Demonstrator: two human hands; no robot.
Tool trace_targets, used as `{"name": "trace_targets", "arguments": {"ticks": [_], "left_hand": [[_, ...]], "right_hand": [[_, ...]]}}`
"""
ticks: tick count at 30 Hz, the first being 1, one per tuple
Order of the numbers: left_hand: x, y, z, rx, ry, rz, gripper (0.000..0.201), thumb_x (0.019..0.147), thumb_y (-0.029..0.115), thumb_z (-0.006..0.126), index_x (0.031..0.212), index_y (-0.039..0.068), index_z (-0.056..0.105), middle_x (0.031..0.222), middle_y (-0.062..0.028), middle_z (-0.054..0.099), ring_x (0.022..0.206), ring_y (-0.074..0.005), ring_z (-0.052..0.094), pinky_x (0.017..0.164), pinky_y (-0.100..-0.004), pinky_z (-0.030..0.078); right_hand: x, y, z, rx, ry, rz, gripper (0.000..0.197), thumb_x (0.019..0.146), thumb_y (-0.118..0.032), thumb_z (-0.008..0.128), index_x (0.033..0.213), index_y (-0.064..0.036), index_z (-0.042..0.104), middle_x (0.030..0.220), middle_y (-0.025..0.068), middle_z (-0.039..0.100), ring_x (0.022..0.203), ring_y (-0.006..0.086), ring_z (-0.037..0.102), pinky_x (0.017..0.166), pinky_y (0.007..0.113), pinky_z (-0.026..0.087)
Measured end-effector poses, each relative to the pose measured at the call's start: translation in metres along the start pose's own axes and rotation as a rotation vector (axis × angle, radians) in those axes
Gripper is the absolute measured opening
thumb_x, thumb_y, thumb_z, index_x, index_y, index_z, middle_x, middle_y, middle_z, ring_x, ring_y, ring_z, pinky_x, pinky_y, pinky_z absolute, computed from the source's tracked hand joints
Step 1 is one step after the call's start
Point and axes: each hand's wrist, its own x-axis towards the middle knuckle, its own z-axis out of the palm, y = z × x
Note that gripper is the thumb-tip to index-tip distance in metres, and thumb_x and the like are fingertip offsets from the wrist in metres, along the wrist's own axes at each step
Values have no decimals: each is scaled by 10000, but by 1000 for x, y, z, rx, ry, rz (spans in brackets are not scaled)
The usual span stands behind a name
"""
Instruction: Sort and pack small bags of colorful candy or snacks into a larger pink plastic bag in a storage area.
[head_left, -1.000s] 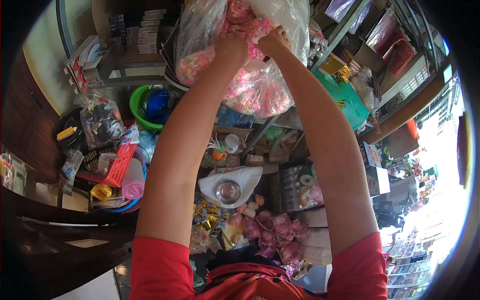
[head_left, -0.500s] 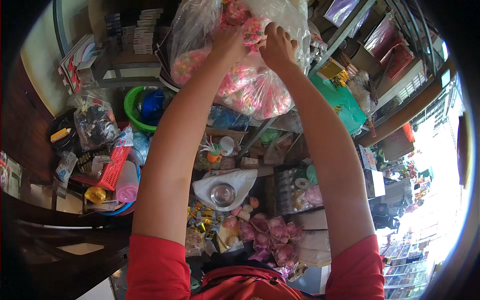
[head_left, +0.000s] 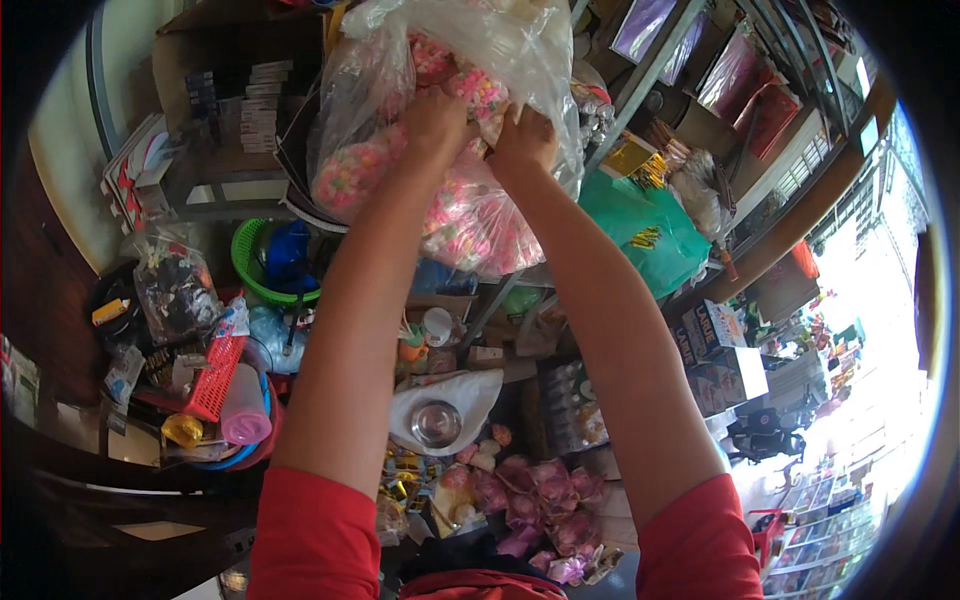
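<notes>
A large clear plastic bag (head_left: pixel 375 75) stands at the top centre, with plastic-wrapped bundles of small pink, white, yellow and green pieces (head_left: pixel 355 172) inside. Both my arms stretch up to it. My left hand (head_left: pixel 437 122) is closed at the bag's mouth among the bundles, its fingertips hidden. Close by on the right, my right hand (head_left: pixel 524 142) has its fingers bent down against the plastic. One pink, speckled bundle (head_left: pixel 480 92) lies just beyond both hands. Exactly what each hand pinches is hard to see.
A metal shelf post (head_left: pixel 640 80) and a green plastic bag (head_left: pixel 640 235) stand to the right. Green (head_left: pixel 245 265) and red (head_left: pixel 222 370) baskets sit left. Below are a metal bowl (head_left: pixel 437 424) on white cloth and pink-wrapped bundles (head_left: pixel 550 485).
The view has shifted, so the shelves and bag sit further left. My hands remain at the bag, slightly lower in view, and my right fingers now point more downward into the plastic.
</notes>
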Motion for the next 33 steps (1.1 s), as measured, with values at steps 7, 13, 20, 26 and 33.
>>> {"name": "trace_targets", "arguments": {"ticks": [7,13,20,26,33], "left_hand": [[-18,-3,-96,-124,-108,72,775,794,612,659,1194,-49,596,1125,-249,659,998,-372,672,863,-484,534],[-61,-25,-164,-163,83,102,699,765,596,702,1038,-47,664,958,-246,696,918,-396,683,806,-466,534],[-138,-63,-200,-600,89,-175,587,832,509,694,1075,-25,666,931,-179,719,865,-278,707,755,-373,518],[-234,-59,-198,-1092,281,-397,465,916,354,653,1197,-15,622,976,-88,692,874,-159,660,718,-318,524],[-440,-29,-169,-1295,81,-891,366,931,276,615,1198,26,592,1055,-54,639,813,-132,617,714,-306,514]], "right_hand": [[16,-2,9,32,35,55,828,709,-409,787,1384,-74,444,1336,80,448,1293,266,424,1111,369,302],[-3,10,-20,182,201,-83,711,661,-355,824,1236,-89,501,1215,86,477,1207,279,488,1053,395,395],[-26,12,-70,374,177,-305,773,698,-361,818,1252,-10,410,1306,186,462,1271,346,471,973,447,500],[-77,-5,-127,917,238,-301,607,743,-310,787,1142,12,461,1152,193,580,1114,369,583,915,446,489],[-247,9,-134,1961,-450,-430,693,785,-220,772,1323,33,415,1133,110,614,1024,205,602,882,377,495]]}}
